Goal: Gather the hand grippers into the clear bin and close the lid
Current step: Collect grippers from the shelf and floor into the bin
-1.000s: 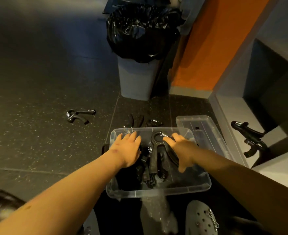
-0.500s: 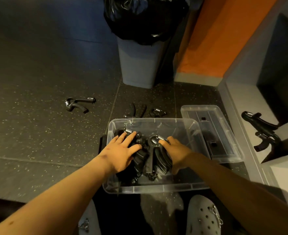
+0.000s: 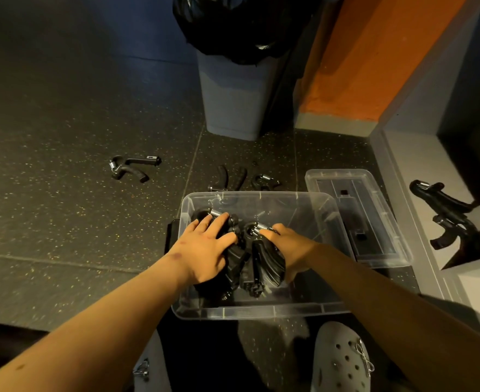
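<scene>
The clear bin stands on the dark floor in front of me, with a pile of black hand grippers inside it. My left hand lies on the left of the pile, its fingers spread and pressing down. On the right of the pile, my right hand holds the handle of one hand gripper, fingers by its spring. The bin's clear lid lies upside down on the floor to the right. One loose gripper lies on the floor to the left. A few more grippers lie just behind the bin.
Two black grippers rest on the grey ledge at the right. A grey trash can with a black bag stands behind the bin, beside an orange wall. My grey clog is just below the bin.
Both hands have gone down into the bin. The right hand has lowered its gripper onto the pile, and the left hand now rests on the grippers. The camera has tilted downward.
</scene>
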